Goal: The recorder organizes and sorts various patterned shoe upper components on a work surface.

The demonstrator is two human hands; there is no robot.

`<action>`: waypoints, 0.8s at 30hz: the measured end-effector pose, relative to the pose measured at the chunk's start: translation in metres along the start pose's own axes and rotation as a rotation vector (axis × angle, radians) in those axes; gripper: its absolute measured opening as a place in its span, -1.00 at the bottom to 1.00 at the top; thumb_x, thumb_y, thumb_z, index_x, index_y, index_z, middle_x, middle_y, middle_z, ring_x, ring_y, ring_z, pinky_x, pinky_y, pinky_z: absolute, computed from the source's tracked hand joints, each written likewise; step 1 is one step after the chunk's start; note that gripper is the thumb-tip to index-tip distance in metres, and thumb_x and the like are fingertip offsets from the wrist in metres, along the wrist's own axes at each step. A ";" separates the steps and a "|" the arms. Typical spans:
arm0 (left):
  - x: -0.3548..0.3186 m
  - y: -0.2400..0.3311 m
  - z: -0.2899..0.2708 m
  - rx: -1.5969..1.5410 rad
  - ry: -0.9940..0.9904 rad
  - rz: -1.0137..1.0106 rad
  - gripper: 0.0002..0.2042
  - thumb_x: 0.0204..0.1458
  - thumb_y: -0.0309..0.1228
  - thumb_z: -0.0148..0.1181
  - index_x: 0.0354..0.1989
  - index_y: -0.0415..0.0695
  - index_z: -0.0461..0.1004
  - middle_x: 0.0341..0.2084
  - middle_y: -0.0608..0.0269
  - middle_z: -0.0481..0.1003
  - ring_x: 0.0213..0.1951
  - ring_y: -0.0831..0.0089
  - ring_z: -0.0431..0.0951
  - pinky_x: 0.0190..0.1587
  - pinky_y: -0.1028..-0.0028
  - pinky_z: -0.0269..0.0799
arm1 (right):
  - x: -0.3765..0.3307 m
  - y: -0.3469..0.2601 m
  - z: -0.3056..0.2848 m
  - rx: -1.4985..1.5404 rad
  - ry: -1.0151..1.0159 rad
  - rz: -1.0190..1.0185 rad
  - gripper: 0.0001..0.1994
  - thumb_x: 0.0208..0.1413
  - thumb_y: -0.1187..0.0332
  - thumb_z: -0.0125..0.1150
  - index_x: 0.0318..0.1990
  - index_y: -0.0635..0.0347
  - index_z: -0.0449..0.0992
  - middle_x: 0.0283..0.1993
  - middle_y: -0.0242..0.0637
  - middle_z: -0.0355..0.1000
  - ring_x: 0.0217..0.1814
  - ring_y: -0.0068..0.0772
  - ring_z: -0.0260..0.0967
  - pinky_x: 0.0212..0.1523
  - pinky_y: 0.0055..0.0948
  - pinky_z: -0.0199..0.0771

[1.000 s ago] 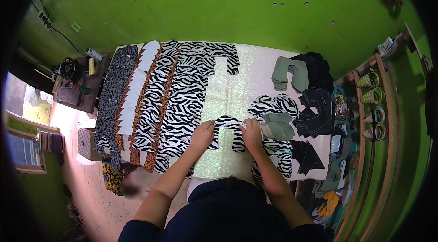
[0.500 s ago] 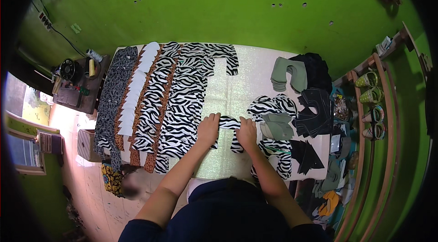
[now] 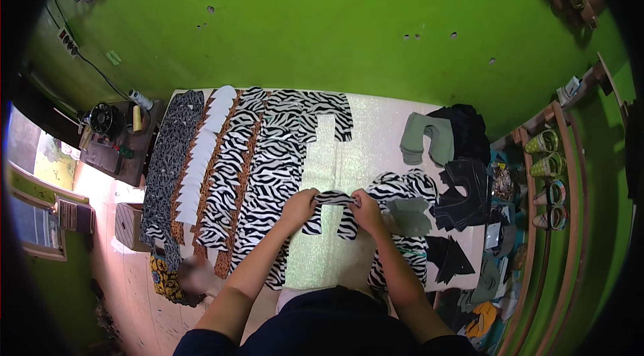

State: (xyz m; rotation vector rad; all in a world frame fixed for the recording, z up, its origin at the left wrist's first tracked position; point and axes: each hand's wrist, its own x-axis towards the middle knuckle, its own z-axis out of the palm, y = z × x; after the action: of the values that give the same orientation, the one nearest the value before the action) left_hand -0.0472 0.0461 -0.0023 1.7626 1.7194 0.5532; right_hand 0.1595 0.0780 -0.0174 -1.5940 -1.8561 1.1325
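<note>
Cloth [image 3: 335,198], zebra-striped black and white, arches between left fingers [image 3: 310,195] and right fingers [image 3: 359,197] pinching it.

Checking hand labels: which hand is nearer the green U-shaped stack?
Right. The right hand is left of the green U-shaped stack, toward the wearer; the left hand is farther left, across the held zebra-print piece.

No lettering, label, brand, number or sign can be read anywhere in the head view.

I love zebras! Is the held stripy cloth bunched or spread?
Spread sideways: the black-and-white arch-shaped cloth spans left hand to right hand.
</note>
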 end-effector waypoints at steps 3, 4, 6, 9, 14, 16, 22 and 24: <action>0.032 -0.004 -0.020 -0.185 0.090 -0.082 -0.76 -0.02 -0.45 0.11 -0.16 -0.23 0.36 -0.45 -0.08 0.46 -0.36 0.03 0.46 -0.27 0.26 0.35 | 0.044 -0.006 0.004 0.152 0.125 -0.082 -0.72 -0.11 0.52 0.23 -0.19 0.24 0.36 -0.51 -0.30 0.27 -0.48 -0.48 0.21 -0.37 -0.52 0.30; 0.047 0.000 -0.024 -0.185 0.096 -0.132 -0.74 -0.03 -0.46 0.12 -0.14 -0.22 0.35 -0.48 -0.08 0.45 -0.39 0.04 0.46 -0.29 0.27 0.34 | 0.061 -0.005 0.005 0.230 0.183 -0.116 -0.69 -0.12 0.56 0.22 -0.16 0.25 0.37 -0.50 -0.35 0.26 -0.47 -0.55 0.16 -0.39 -0.56 0.28; 0.072 0.000 -0.031 -0.181 0.170 -0.153 -0.70 -0.03 -0.47 0.13 -0.09 -0.21 0.31 -0.54 -0.06 0.43 -0.46 0.07 0.43 -0.35 0.27 0.31 | 0.094 -0.009 0.008 0.212 0.227 -0.107 -0.69 -0.13 0.57 0.23 -0.16 0.24 0.37 -0.49 -0.35 0.27 -0.47 -0.55 0.16 -0.38 -0.57 0.28; 0.110 -0.015 -0.042 -0.114 0.320 -0.073 -0.67 -0.06 -0.49 0.15 -0.08 -0.23 0.34 -0.49 -0.01 0.43 -0.44 0.14 0.44 -0.33 0.35 0.35 | 0.139 -0.027 0.013 0.199 0.292 -0.101 -0.67 -0.15 0.59 0.23 -0.16 0.25 0.39 -0.46 -0.32 0.33 -0.47 -0.52 0.22 -0.36 -0.55 0.31; 0.165 -0.018 -0.054 -0.042 0.347 -0.036 -0.67 -0.06 -0.57 0.05 -0.05 -0.33 0.33 -0.19 -0.17 0.39 -0.14 -0.02 0.40 -0.05 0.27 0.31 | 0.191 -0.037 0.012 0.061 0.417 -0.185 -0.74 -0.10 0.54 0.15 -0.17 0.26 0.40 -0.19 -0.10 0.35 -0.15 -0.11 0.33 -0.14 -0.30 0.36; 0.175 -0.021 -0.053 0.034 0.361 -0.028 -0.63 -0.06 -0.55 0.06 -0.02 -0.35 0.29 -0.18 -0.14 0.38 -0.12 0.00 0.38 -0.04 0.27 0.31 | 0.198 -0.038 0.014 -0.024 0.439 -0.256 -0.72 -0.07 0.53 0.11 -0.14 0.27 0.38 -0.06 -0.07 0.30 -0.05 -0.06 0.30 -0.08 -0.31 0.35; 0.173 -0.017 -0.029 0.344 0.457 0.128 -0.54 0.03 -0.40 -0.01 0.11 -0.31 0.19 0.08 -0.04 0.25 0.11 0.14 0.24 0.13 0.24 0.15 | 0.181 -0.035 0.037 -0.607 0.246 -0.333 -0.57 0.09 0.31 -0.01 0.12 0.23 0.25 0.30 -0.12 0.02 0.35 -0.18 -0.06 0.26 0.05 -0.11; 0.164 -0.022 -0.013 0.484 0.352 0.155 -0.54 0.10 -0.26 -0.11 0.15 -0.22 0.19 0.18 0.12 0.17 0.21 0.25 0.15 0.23 0.23 -0.01 | 0.175 -0.030 0.048 -0.636 0.225 -0.338 -0.55 0.11 0.27 -0.05 0.15 0.21 0.23 0.31 -0.15 0.01 0.36 -0.20 -0.07 0.27 0.03 -0.12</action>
State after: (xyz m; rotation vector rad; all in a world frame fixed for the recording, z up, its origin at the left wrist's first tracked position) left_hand -0.0607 0.2102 -0.0269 2.2563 2.1008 0.5737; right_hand 0.0631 0.2306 -0.0507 -1.5334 -2.3389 0.2065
